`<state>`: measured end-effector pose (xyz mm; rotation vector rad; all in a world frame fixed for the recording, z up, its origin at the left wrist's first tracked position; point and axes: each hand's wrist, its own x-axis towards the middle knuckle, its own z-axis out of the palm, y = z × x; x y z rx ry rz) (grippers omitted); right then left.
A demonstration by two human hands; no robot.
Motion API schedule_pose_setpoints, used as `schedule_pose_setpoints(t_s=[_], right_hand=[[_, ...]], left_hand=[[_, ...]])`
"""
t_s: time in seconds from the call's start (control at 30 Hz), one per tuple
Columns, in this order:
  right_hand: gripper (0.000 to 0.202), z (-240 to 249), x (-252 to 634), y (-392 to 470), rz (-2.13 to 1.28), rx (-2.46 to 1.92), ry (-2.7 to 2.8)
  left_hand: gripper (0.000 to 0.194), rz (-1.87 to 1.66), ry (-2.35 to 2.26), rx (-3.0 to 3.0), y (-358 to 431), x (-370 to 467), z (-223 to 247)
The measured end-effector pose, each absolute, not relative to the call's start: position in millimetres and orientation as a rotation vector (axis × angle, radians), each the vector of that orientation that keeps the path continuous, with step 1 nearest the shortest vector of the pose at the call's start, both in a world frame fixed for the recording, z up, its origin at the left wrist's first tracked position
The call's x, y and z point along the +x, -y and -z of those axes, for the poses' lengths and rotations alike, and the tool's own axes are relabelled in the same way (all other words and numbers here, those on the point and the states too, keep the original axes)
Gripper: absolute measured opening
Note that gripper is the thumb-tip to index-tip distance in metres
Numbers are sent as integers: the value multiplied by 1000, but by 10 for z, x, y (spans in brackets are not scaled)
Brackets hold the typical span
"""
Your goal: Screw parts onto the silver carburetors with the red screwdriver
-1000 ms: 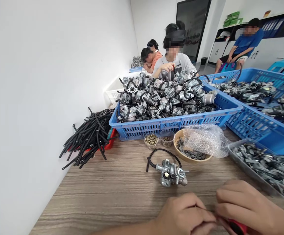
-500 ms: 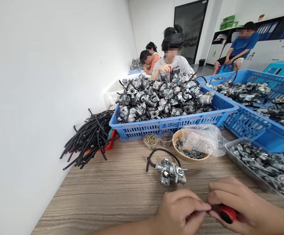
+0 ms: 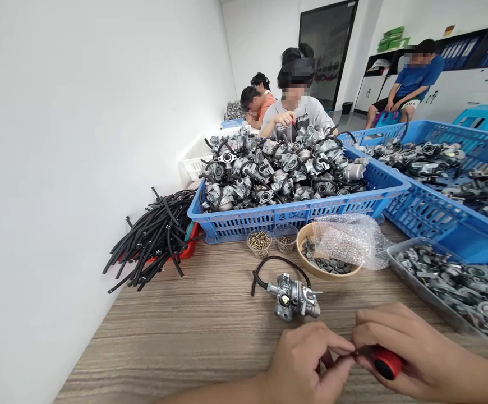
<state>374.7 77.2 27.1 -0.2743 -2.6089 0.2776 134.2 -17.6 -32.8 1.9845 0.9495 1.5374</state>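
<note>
My right hand (image 3: 399, 348) is closed around a screwdriver (image 3: 389, 363) with a stubby red and black handle; its shaft is mostly hidden by the fingers. Thumb and fingertips of my left hand (image 3: 311, 359) pinch together at the tool's far end, on something too small to make out. Both hands meet low over the table, right of centre. Just beyond them a metal carburetor (image 3: 292, 297) lies on the wood, untouched, with a black rubber hose (image 3: 284, 258) curving behind it.
Behind stand clear cups of brass screws (image 3: 259, 241) and small parts (image 3: 286, 240), a round tub (image 3: 332, 275), bubble wrap (image 3: 353, 241) and a blue crate (image 3: 244, 221) heaped with carburetors. Black hoses (image 3: 155, 241) lie left, a clear tray (image 3: 420, 300) of metal parts right. Co-workers sit beyond.
Both hands have shifted slightly left together, and the screwdriver handle with them. The left fingertips sit a little higher. The carburetor has stayed in place.
</note>
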Motion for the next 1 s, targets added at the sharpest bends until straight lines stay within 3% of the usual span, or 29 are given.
schedule_pose_setpoints(t_s=[0.13,0.33,0.77,1.0], right_hand=[[8,-290,3745,-771,-326,-267,2604],[28,-323,3739,-762,-304,-289,2567],[31,-121,3839,-795,-347,-326,2559],[18,-76,3816,-900,-369,-429,2507]], left_hand=[[14,-1495,-1004,1951,186,1342,331],[17,-1466,-1030,1935,173,1337,376],[22,-1326,-1016,1906,215,1359,339],[20,-1035,-908,2137,221,1335,502]])
